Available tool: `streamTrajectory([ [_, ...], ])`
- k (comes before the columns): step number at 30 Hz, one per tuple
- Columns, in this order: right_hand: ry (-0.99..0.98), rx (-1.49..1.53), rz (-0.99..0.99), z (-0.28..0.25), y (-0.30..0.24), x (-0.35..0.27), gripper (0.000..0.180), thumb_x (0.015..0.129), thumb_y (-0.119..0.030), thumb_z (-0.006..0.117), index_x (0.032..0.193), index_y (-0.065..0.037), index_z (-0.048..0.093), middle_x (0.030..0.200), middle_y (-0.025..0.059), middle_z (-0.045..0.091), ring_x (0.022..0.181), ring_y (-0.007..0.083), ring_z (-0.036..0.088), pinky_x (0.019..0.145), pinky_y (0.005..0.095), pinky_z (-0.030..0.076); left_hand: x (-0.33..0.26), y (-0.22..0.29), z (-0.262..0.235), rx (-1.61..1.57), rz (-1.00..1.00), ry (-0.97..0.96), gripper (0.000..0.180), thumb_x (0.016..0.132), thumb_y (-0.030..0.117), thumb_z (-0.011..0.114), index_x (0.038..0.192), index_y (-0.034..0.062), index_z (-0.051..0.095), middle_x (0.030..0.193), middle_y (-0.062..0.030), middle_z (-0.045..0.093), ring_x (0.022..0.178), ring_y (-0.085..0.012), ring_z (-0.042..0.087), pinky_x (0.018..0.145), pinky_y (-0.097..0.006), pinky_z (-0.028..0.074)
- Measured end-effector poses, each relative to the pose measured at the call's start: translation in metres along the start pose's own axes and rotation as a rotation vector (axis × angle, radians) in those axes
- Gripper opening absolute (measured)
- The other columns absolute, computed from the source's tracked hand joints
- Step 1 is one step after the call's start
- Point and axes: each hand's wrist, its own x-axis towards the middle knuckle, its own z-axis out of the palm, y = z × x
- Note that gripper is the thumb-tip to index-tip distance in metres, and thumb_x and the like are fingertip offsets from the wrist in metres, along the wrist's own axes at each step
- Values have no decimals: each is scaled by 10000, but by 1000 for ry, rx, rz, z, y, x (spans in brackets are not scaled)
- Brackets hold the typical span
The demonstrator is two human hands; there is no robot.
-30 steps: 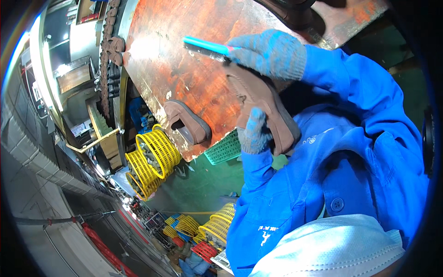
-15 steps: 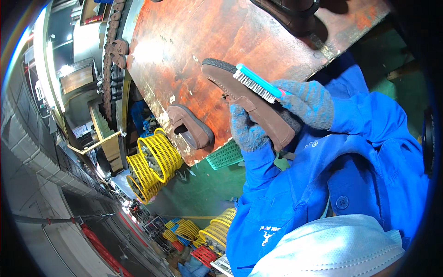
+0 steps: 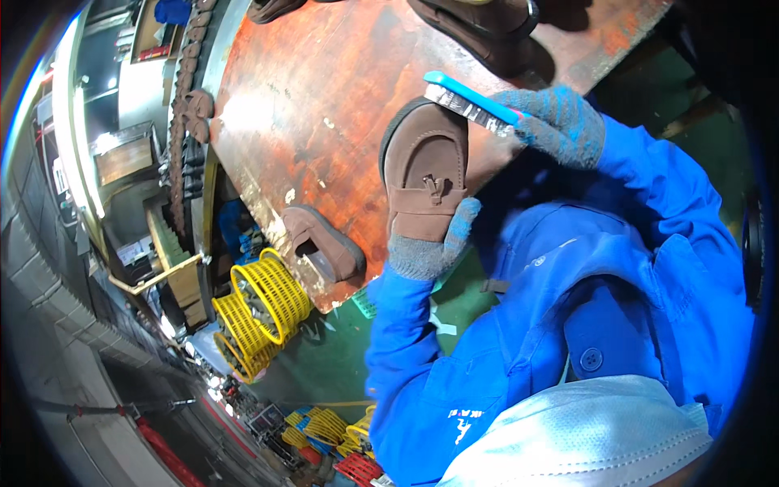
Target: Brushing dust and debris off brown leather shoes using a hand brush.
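A brown loafer (image 3: 423, 154) with a tasselled bow on its top is held up by my left hand (image 3: 426, 253), gloved in grey and blue. The glove is at the heel end, and part of the shoe's opening is hidden by it. My right hand (image 3: 560, 126), in a matching glove, grips a blue-handled brush (image 3: 471, 102) with pale bristles. Those bristles are over the shoe's toe, at its right side; I cannot tell whether they touch. A second brown loafer (image 3: 323, 243) rests on the worn reddish table (image 3: 300, 130), near its left corner.
More brown shoes (image 3: 479, 32) stand along the table's far side. Left of the table runs a rack lined with shoes (image 3: 193, 114). Yellow baskets (image 3: 264, 300) are on the green floor beyond the left corner, and a green basket (image 3: 364, 303) shows below the table edge.
The held loafer has turned from its side to show its top and now points more upright. My left hand has shifted lower; the brush has moved up and right toward the toe.
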Motion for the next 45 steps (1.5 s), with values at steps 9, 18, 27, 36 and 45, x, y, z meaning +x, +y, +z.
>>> streamTrajectory([
  [9,-222,-546,-123,-45,55,-18,491,928,-402,619,1326,-116,592,873,130,711,729,295,688,682,382,538,23,-71,72,95,234,-408,165,923,183,603,870,37,657,705,-170,611,623,-356,607,541,-468,459],
  [18,-310,-902,-250,-22,-27,56,520,850,-531,643,1207,-154,625,715,111,639,617,341,610,570,440,466,19,-76,101,54,310,6,203,911,244,612,974,57,657,848,-186,639,781,-391,618,687,-485,485],
  [27,-146,-631,-65,-52,44,-22,535,872,-455,641,1300,-136,602,799,154,653,712,349,628,641,444,483,20,-46,46,-97,113,-192,288,934,291,621,1088,48,632,992,-191,653,907,-402,614,804,-483,494],
  [36,-131,-682,-58,-46,49,-23,546,874,-412,650,1323,-107,590,809,172,649,725,366,615,664,455,478,16,-49,50,-130,96,-227,251,940,285,619,1043,59,658,986,-170,649,946,-361,608,822,-459,475],
  [45,-258,-984,-253,-52,21,11,640,839,-515,635,1356,-145,563,698,130,587,635,330,588,576,449,432,22,-64,101,22,33,-420,189,913,251,592,960,83,667,898,-180,637,817,-366,615,698,-479,485],
])
